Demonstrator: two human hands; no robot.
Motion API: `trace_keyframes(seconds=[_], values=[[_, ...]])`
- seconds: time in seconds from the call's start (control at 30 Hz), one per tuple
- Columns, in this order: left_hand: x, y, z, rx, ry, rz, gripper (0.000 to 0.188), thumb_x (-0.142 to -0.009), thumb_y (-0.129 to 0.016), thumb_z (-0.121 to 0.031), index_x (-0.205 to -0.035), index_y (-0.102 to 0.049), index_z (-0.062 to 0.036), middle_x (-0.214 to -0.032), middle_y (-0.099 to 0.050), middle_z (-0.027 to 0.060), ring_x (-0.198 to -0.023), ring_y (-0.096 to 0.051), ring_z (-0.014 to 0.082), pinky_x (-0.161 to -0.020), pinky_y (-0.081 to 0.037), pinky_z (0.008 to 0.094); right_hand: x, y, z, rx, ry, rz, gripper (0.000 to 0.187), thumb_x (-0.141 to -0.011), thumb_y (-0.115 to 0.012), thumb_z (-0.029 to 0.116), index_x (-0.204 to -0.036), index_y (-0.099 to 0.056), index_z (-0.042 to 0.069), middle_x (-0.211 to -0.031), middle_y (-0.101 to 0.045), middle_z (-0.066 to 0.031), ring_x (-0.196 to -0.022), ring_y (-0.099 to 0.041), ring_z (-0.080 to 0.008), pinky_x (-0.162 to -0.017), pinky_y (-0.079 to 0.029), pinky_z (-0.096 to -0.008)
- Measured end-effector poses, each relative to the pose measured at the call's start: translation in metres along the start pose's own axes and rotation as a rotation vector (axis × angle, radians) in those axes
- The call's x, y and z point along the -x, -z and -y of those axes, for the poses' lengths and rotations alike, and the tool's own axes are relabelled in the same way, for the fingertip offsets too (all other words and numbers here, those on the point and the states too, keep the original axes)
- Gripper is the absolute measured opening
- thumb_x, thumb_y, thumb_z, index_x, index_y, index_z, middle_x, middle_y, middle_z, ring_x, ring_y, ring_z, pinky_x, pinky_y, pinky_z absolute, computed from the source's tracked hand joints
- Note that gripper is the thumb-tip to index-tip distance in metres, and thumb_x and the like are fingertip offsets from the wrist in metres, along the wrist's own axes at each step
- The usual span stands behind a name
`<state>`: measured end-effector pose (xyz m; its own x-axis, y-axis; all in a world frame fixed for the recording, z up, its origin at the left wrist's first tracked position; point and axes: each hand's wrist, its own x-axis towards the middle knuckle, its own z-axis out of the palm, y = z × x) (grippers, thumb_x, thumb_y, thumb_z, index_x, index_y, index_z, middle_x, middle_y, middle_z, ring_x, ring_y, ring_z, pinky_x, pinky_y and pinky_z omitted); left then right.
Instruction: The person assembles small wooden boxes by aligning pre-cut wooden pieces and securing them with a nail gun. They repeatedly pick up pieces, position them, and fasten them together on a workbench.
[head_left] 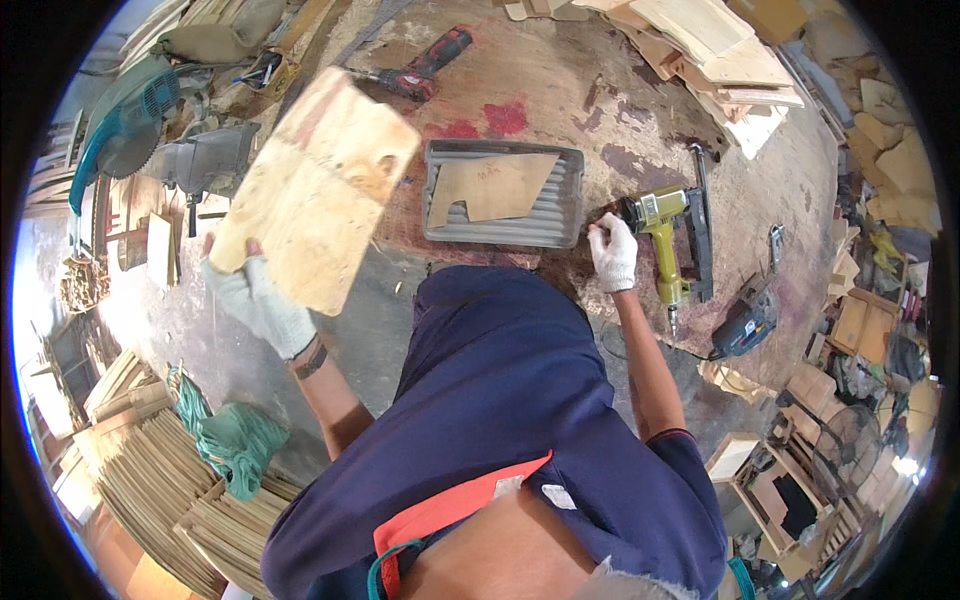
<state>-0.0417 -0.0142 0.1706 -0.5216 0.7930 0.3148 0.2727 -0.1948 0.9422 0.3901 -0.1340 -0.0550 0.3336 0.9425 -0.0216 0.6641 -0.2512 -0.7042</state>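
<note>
My left hand [263, 302], in a white glove with bare fingertips showing, grips the lower left edge of a light plywood board [318, 190]. The board is tilted and held up to the left of the workbench's middle. My right hand [613, 254], also gloved, is closed with its fingers pinched together between a grey ribbed tray [505, 236] and a yellow-green nail gun [663, 235]. What the right fingers hold, if anything, is too small to tell. A cut piece of brown board [495, 188] with handwriting lies across the tray.
A red and black cordless drill [425, 65] lies at the bench's far side. A dark power tool [745, 322] rests at the right edge. Stacked wood pieces [710, 50] are at the back right, a teal saw [125, 130] at the left, wood strips [150, 485] at the lower left.
</note>
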Motion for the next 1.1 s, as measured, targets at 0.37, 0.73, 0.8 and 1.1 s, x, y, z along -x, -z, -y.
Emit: trace_keyframes(seconds=[0.37,0.73,0.8,1.1], values=[[0.035,-0.109,0.107,0.349,0.445,0.578,0.045,-0.092,-0.062,0.004,-0.135,-0.050,-0.0027,-0.121,-0.063,0.0079,-0.107,-0.061,0.0144,-0.095,-0.048,0.0283,-0.012,0.028,-0.117,-0.422,-0.560,-0.209,0.022,-0.093,-0.064,0.021,-0.084,-0.064,0.002,-0.062,-0.057,-0.0014,-0.043,-0.051,-0.0114,-0.040,-0.041,-0.0289],[0.070,-0.149,0.211,0.421,0.662,0.788,0.051,-0.092,-0.061,0.003,-0.140,-0.047,-0.0018,-0.128,-0.059,0.0083,-0.112,-0.060,0.0119,-0.093,-0.049,0.0254,0.015,-0.024,0.012,-0.670,-0.507,0.023,0.024,-0.097,-0.061,0.025,-0.106,-0.065,0.004,-0.078,-0.066,-0.0065,-0.059,-0.060,-0.0159,-0.054,-0.048,-0.0292],[0.071,-0.152,0.216,0.347,0.636,0.686,0.045,-0.092,-0.062,0.000,-0.135,-0.049,-0.0001,-0.111,-0.065,0.0064,-0.095,-0.061,0.0080,-0.081,-0.050,0.0231,0.017,-0.033,0.017,-0.378,-0.322,-0.023,0.026,-0.097,-0.061,0.021,-0.111,-0.065,0.000,-0.086,-0.066,-0.0071,-0.062,-0.062,-0.0130,-0.055,-0.050,-0.0267],[0.063,-0.162,0.218,-0.384,0.068,0.705,0.027,-0.088,-0.070,-0.027,-0.104,-0.062,-0.0060,-0.079,-0.058,0.0086,-0.072,-0.057,0.0239,-0.067,-0.046,0.0385,0.023,-0.035,0.036,-0.095,-0.216,-0.145,0.011,-0.083,-0.066,0.009,-0.091,-0.065,0.002,-0.084,-0.067,-0.0186,-0.078,-0.068,-0.0305,-0.073,-0.052,-0.0367]])
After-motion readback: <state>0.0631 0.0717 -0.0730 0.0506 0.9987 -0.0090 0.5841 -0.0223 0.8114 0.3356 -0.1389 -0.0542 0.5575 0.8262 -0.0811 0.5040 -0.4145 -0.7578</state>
